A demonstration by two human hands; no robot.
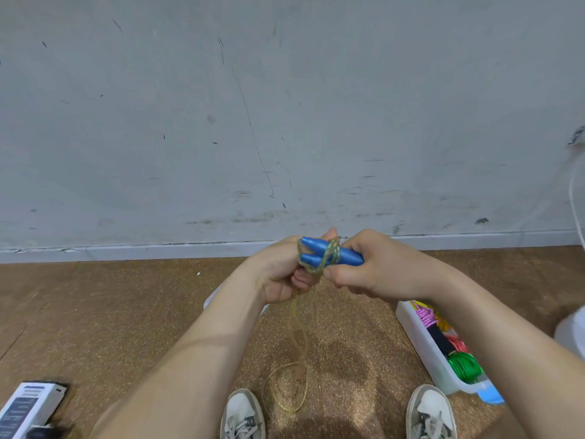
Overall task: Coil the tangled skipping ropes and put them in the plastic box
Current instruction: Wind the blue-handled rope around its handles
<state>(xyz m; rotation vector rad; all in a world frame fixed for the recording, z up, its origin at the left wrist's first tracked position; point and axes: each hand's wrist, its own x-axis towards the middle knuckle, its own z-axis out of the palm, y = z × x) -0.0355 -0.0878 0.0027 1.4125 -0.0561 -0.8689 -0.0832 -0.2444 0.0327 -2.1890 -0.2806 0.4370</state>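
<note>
**A:** Above the floor, out in front of the body, where do things stand?

**B:** The right grip [364, 267] is curled round the butt ends of the two blue handles [348, 257], which lie side by side. The left grip [281, 274] is closed on the yellow-green rope [331, 252] where it crosses the handles near their tips. A few turns are already around them.

**A:** And the rest of the rope?

**B:** It hangs from the left grip to the floor and lies in a loose loop between the shoes [242, 413], well away from the edge where the floor meets the wall.

**A:** So how should the winding go?

**B:** I'd hold the handles parallel and firm in the right grip. The left should feed the slack under light tension, laying each turn beside the one before it. The slack should lift cleanly off the floor, since a snag at a shoe would tug the turns loose.

**A:** Then the box?

**B:** The plastic box [421, 340] sits on the floor to the right, by the right shoe. It already holds coiled ropes [463, 367], so the finished bundle would go in beside them.
</note>
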